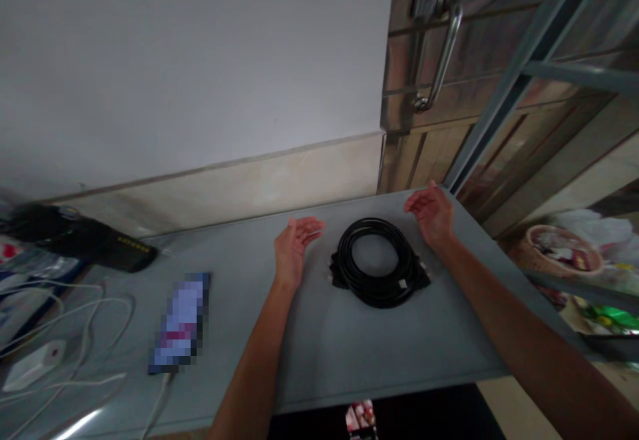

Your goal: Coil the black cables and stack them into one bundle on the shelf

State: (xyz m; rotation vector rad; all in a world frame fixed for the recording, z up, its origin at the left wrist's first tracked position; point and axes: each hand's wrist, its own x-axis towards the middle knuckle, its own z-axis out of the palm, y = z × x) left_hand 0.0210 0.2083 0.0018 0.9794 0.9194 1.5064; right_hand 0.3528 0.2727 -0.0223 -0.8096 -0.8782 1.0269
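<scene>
A coiled black cable point(349, 273) lies flat on the grey table point(329, 353), wound into a ring. Dark connectors stick out at its left and right sides, and a small white tag shows at its lower right. To the left of the coil my left hand point(294, 243) is held with fingers apart and nothing in it. On the coil's far right side my right hand point(432, 214) is raised, its fingers slightly curled and empty. Neither hand touches the cable.
A phone point(180, 323) with a blurred screen lies at left, a white cord plugged into it. Further left are white cables, a white power strip point(34, 363) and a black bottle point(84, 237). A metal frame point(504, 107) and a basket point(562, 250) stand at right.
</scene>
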